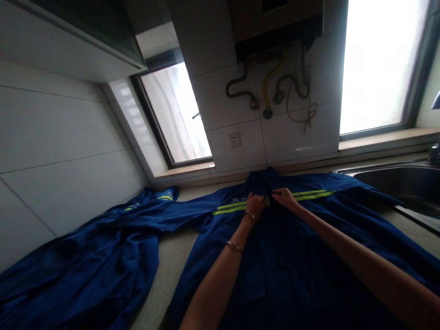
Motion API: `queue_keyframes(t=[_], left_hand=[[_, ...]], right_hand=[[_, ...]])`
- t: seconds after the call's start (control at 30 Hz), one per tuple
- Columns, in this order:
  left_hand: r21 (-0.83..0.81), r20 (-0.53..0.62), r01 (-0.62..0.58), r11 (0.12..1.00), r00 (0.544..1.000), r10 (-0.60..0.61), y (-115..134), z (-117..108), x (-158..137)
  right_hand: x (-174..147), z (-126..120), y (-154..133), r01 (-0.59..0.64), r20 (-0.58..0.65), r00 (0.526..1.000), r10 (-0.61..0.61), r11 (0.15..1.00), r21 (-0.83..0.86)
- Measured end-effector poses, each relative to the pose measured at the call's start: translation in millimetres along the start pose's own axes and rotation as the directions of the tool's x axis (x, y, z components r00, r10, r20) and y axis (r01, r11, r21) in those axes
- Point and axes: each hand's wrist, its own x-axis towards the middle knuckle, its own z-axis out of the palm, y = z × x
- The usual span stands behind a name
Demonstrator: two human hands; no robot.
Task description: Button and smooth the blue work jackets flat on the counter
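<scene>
Blue work jacket (309,256) with yellow-green reflective stripes (311,195), seen from the head camera: it lay spread flat, front side up, on the pale countertop (168,270), its collar toward the tiled back wall. The left hand (255,205) rested on the jacket's chest just below the collar, fingers curled together and pinching the cloth at the front opening; two thin bangles (235,247) circled that forearm. The right hand (284,197) lay just beside it on the jacket, touching or nearly touching the left, its fingers likewise closed on the fabric edge. A second blue garment (85,266) lay crumpled left of the jacket, one sleeve reaching toward it. A steel sink (405,183) was set right of the jacket. On the wall beyond the jacket's collar sat a socket (234,139), with hoses (271,89) hanging above it.
</scene>
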Motion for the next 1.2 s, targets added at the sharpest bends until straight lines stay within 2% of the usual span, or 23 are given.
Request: queue_keyframes(t=[0.07,0.13,0.27,0.43,0.53,0.73,0.87,1.0,1.1,1.2], left_hand=[[0.023,0.046,-0.016,1.000,0.999,0.015,2,0,1],[0.050,0.077,-0.033,0.998,0.997,0.029,5,-2,-1],[0.057,-0.011,0.016,0.998,1.000,-0.016,12,-6,-4],[-0.170,0.069,0.171,0.970,0.985,-0.161,12,1,-1],[-0.240,0.055,0.169,0.956,0.986,-0.160,8,8,1],[-0.371,0.033,0.178,0.912,0.983,-0.178,-2,16,3],[-0.422,0.015,0.172,0.890,0.983,-0.183,-2,18,2],[-0.456,0.011,0.163,0.875,0.984,-0.178,1,18,1],[-0.473,0.026,0.168,0.865,0.984,-0.177,2,18,2],[-0.442,0.017,0.194,0.876,0.978,-0.208,2,17,2]], right_hand=[[-1,2,-3,0.038,-0.010,0.999,-0.038,0.999,-0.005],[-6,6,-7,0.107,0.013,0.994,-0.106,0.990,-0.090],[-21,16,-18,0.234,0.093,0.972,-0.218,0.939,-0.252],[-26,19,-21,0.231,0.163,0.968,-0.192,0.934,-0.273],[-26,19,-19,0.232,0.186,0.965,-0.187,0.936,-0.264],[-29,23,-19,0.221,0.126,0.974,-0.189,0.915,-0.338],[-19,18,-11,0.215,0.140,0.973,-0.181,0.936,-0.280],[-9,13,2,0.248,0.104,0.967,-0.233,0.955,-0.162],[-6,15,7,0.196,0.113,0.976,-0.188,0.978,-0.068],[-7,19,7,0.155,0.100,0.984,-0.149,0.987,-0.045]])
